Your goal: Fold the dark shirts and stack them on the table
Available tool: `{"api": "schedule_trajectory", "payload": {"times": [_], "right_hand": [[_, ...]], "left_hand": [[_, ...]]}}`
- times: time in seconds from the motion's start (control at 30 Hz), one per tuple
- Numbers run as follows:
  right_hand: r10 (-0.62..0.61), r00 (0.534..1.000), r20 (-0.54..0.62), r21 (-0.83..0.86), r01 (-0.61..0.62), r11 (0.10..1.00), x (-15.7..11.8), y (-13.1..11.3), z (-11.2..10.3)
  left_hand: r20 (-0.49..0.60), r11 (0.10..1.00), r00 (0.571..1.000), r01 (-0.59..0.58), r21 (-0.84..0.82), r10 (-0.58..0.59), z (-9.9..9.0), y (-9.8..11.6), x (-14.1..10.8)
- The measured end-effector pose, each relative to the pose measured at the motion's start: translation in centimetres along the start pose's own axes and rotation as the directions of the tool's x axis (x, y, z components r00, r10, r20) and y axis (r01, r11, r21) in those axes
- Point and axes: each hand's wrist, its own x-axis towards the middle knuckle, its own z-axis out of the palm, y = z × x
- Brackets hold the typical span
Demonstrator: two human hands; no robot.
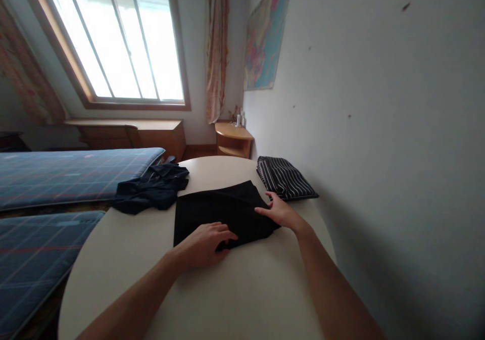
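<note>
A black cloth [223, 208], folded into a flat, roughly rectangular shape, lies on the round white table [242, 289]. My left hand [208, 243] is at its near edge, fingers curved over the fabric near the middle; whether they pinch any cloth is hard to make out. My right hand [278, 211] is at the cloth's right end, fingers spread, with nothing visibly gripped. Just beyond my right fingers sits a folded black garment with white stripes [286, 178]. A crumpled dark navy garment [153, 188] rests at the table's left edge.
Two plaid mattresses [76, 176] are left of the table. The white wall [379, 153] runs close along the right side. A wooden corner shelf [234, 131] with small items and a long wooden desk [151, 124] under the window stand beyond.
</note>
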Motion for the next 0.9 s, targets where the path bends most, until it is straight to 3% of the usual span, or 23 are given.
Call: {"api": "schedule_trajectory", "payload": {"times": [0.1,0.23,0.37,0.63,0.77,0.9], "right_hand": [[0.062,0.997,0.049,0.131,-0.068,0.989,-0.7,-1.1,-0.1],[0.067,0.977,0.205,0.305,-0.128,0.944,-2.4,-2.9,-0.6],[0.058,0.958,0.28,0.365,-0.162,0.917,-3.2,-3.1,-0.7],[-0.015,0.991,0.132,0.036,0.01,0.999,-1.0,0.0,-0.4],[0.017,0.998,-0.061,-0.188,-0.029,0.982,-0.3,0.2,0.2],[0.024,0.994,-0.108,-0.376,-0.063,0.925,-0.3,-0.3,0.8]], "left_hand": [[-0.014,1.0,1.0,0.011,0.019,-0.011,0.2,0.0,0.0],[-0.014,1.0,1.0,0.014,0.027,-0.014,0.3,0.1,0.1],[-0.006,1.0,1.0,0.013,0.023,-0.013,0.1,0.1,0.0],[-0.005,1.0,1.0,0.009,0.026,-0.009,0.1,0.1,0.0],[-0.013,1.0,1.0,-0.01,0.026,0.011,0.2,-0.1,0.0],[-0.022,1.0,0.999,-0.027,0.009,0.027,0.6,-0.3,0.1]]}}
